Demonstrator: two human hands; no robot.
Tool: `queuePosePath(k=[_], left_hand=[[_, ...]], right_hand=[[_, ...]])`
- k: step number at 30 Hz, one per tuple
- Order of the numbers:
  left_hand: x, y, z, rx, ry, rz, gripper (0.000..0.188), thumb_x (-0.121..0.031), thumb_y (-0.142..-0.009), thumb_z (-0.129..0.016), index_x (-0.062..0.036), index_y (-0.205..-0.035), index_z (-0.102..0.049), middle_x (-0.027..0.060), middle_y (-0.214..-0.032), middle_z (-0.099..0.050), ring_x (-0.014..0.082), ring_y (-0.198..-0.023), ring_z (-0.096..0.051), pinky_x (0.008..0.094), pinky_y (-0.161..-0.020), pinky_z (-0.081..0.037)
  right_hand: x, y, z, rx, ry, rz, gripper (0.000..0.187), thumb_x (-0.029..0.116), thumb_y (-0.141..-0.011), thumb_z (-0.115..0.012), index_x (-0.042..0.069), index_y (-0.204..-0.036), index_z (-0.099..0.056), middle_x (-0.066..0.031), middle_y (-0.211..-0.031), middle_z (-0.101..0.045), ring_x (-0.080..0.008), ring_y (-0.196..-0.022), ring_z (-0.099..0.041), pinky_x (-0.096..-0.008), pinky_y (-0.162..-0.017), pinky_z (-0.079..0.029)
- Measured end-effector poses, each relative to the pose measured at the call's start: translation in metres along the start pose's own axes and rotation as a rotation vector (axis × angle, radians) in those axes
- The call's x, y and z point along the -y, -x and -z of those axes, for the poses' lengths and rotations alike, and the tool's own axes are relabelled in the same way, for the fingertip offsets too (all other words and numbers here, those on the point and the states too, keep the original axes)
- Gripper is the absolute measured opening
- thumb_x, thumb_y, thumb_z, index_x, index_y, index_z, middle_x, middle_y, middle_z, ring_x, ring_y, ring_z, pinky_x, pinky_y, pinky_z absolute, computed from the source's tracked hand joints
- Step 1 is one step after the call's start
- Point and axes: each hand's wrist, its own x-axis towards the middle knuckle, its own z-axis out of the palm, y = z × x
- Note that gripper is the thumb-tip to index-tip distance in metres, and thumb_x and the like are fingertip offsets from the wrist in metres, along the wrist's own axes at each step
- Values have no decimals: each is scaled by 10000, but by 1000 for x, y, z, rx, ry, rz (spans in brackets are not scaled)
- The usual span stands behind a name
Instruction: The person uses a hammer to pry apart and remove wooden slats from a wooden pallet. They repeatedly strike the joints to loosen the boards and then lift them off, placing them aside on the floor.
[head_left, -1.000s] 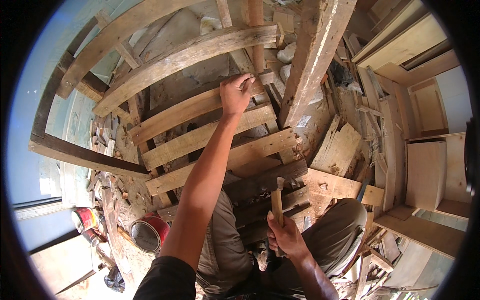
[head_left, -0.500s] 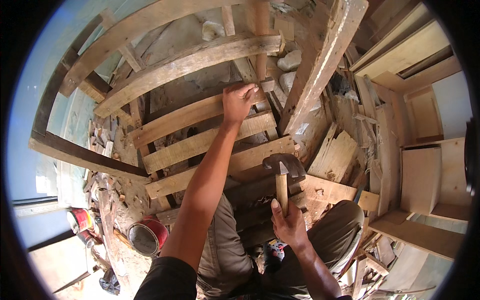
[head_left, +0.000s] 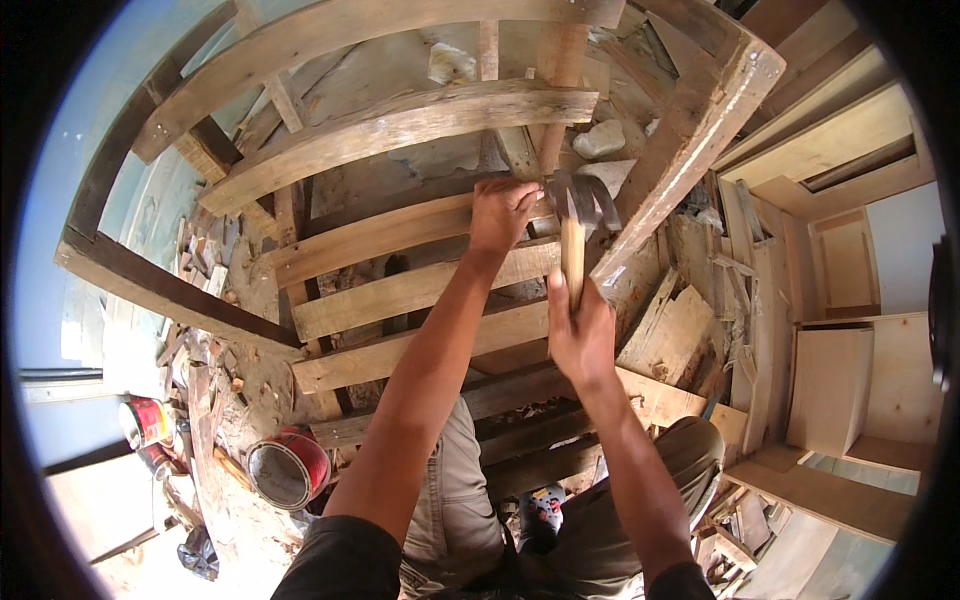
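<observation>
Left hand (head_left: 503, 217): fingertips together at long brown wooden slat (head_left: 385, 228), upper centre
Right hand (head_left: 582, 338): fingers clamped on wood-handled dark-metal claw hammer (head_left: 573, 250) (head uppermost), centre

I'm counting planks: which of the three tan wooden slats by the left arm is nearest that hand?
The uppermost tan slat of these: the bare left hand overlaps its right end; the forearm crosses both lower slats.
</observation>
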Motion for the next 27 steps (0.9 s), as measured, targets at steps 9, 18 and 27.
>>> queuePosePath(k=[9,18,27], left_hand=[[-1,-1,1,-56,-47,-87,84,-78,-766,-733,-45,-842,-721,123,-764,-678,316,-696,-648,406,-658,-507],[2,3,-5,65,12,76,100,-154,-800,-732,-134,-896,-751,51,-868,-715,262,-916,-655,401,-871,-443],[0,0,3,21,59,-9,139,-58,-801,-713,-67,-938,-731,92,-893,-726,302,-925,-666,412,-862,-490]], right_hand=[[-29,-42,-29,-45,183,-11,522,462,-990,-526,-45,-887,-590,-257,-675,-596,-436,-671,-633,-476,-613,-481],[-42,-47,-28,-39,148,51,534,462,-987,-540,-53,-856,-595,-246,-647,-600,-435,-645,-628,-469,-610,-488],[-40,-54,-23,-75,256,94,545,461,-990,-528,-51,-819,-598,-247,-631,-579,-409,-630,-630,-468,-601,-481]])
